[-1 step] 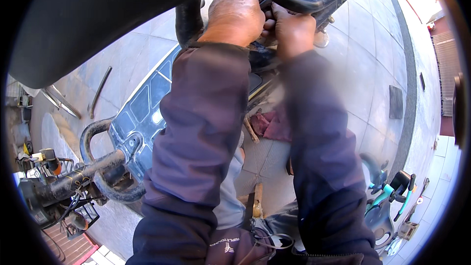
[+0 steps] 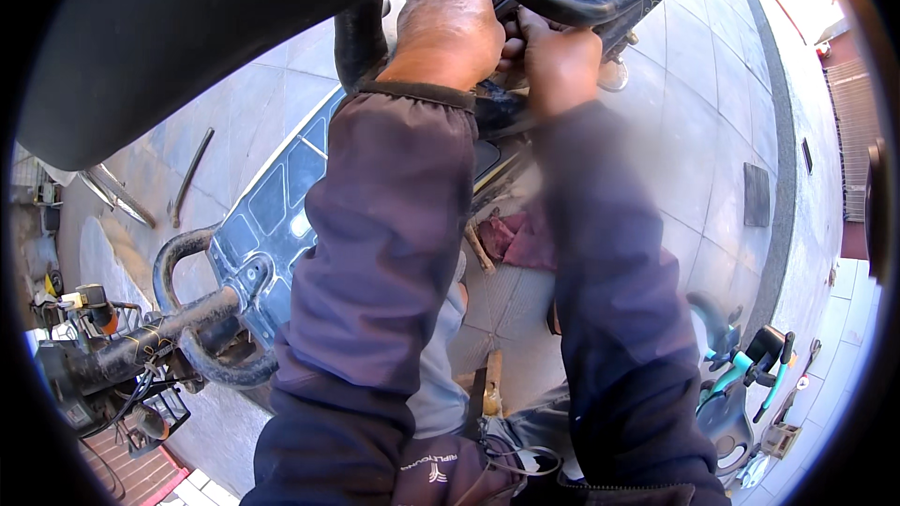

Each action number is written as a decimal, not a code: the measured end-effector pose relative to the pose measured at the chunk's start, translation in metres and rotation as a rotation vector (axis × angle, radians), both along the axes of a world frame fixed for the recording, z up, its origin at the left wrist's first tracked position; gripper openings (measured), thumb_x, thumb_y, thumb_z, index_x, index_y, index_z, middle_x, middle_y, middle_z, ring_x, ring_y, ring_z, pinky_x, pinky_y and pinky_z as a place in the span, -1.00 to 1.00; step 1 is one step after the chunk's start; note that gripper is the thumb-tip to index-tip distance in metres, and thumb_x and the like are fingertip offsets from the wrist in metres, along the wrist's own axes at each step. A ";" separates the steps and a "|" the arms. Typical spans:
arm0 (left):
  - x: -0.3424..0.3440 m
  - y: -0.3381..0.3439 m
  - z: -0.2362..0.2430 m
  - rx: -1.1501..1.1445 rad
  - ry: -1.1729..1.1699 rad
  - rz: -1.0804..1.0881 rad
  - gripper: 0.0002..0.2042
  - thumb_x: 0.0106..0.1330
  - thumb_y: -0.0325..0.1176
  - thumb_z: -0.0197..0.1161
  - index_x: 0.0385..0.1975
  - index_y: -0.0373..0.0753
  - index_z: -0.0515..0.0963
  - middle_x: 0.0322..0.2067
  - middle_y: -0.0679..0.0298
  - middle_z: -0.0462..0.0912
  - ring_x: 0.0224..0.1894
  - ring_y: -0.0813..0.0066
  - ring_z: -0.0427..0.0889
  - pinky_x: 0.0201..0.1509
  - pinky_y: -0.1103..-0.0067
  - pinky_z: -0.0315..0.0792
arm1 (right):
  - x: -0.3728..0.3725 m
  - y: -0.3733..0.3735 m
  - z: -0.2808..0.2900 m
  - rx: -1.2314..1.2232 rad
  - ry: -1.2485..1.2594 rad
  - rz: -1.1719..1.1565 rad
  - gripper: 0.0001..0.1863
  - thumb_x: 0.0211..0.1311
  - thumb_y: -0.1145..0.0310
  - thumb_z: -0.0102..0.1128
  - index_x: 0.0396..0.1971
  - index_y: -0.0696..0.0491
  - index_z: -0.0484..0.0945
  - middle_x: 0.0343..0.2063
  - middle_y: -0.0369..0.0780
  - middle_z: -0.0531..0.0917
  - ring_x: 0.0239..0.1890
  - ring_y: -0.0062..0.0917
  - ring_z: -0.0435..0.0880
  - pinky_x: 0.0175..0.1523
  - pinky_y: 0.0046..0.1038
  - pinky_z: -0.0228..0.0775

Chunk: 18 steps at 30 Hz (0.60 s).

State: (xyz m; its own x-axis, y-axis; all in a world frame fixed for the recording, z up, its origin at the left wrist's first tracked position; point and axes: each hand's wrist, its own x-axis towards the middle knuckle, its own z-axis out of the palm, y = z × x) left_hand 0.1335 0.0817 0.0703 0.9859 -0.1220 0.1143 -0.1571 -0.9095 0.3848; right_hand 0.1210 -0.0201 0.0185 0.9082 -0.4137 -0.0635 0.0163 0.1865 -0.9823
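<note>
Nothing has moved: my left hand point(image 2: 450, 28) stays curled, my right hand point(image 2: 560, 61) pinching, both at the black metal grab rail point(image 2: 562, 7). Dark scooter seat point(image 2: 234, 28) blocks my view; maroon rag point(image 2: 525, 239) lies on the floor.

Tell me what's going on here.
A person in dark purple sleeves has both hands up at a black tubular rail under a dark seat. The left hand is knuckles-up, closed over the parts beneath the rail; the right hand presses in beside it, fingers curled at the same spot. What they grip is hidden. Below lie a blue-grey panel, a red rag and a bar on the paved ground.
</note>
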 end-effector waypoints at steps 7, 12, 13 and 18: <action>0.001 -0.012 -0.009 0.026 -0.032 0.019 -0.74 0.06 -0.38 0.28 -0.22 -0.27 0.60 -0.20 0.03 0.64 -0.08 0.14 0.62 0.06 0.41 0.47 | -0.001 -0.007 -0.008 -0.307 -0.007 -0.074 -0.83 0.23 0.46 0.12 -0.34 0.30 0.55 -0.60 -0.17 0.60 -0.72 -0.54 0.55 -0.62 -0.51 0.44; 0.000 -0.001 0.003 0.051 -0.043 0.052 -0.75 0.08 -0.40 0.26 -0.22 -0.27 0.60 -0.20 0.04 0.65 -0.08 0.17 0.63 0.05 0.42 0.48 | 0.013 -0.001 -0.020 -0.656 -0.164 -0.151 -0.80 0.21 0.43 0.14 -0.30 0.30 0.53 -0.58 -0.15 0.61 -0.72 -0.55 0.56 -0.61 -0.51 0.45; 0.001 -0.004 -0.002 0.043 -0.039 0.039 -0.75 0.08 -0.41 0.26 -0.22 -0.27 0.60 -0.21 0.04 0.65 -0.08 0.17 0.63 0.05 0.42 0.48 | 0.013 -0.005 -0.024 -0.658 -0.139 -0.149 -0.79 0.21 0.43 0.15 -0.30 0.29 0.53 -0.58 -0.15 0.61 -0.72 -0.55 0.57 -0.61 -0.51 0.45; 0.001 -0.001 -0.002 0.040 -0.027 0.049 -0.73 0.05 -0.40 0.31 -0.21 -0.26 0.60 -0.23 0.06 0.66 -0.10 0.17 0.64 0.04 0.41 0.49 | -0.010 0.009 0.010 -0.193 0.023 -0.054 -0.84 0.19 0.46 0.17 -0.38 0.27 0.53 -0.63 -0.19 0.59 -0.71 -0.55 0.57 -0.59 -0.51 0.45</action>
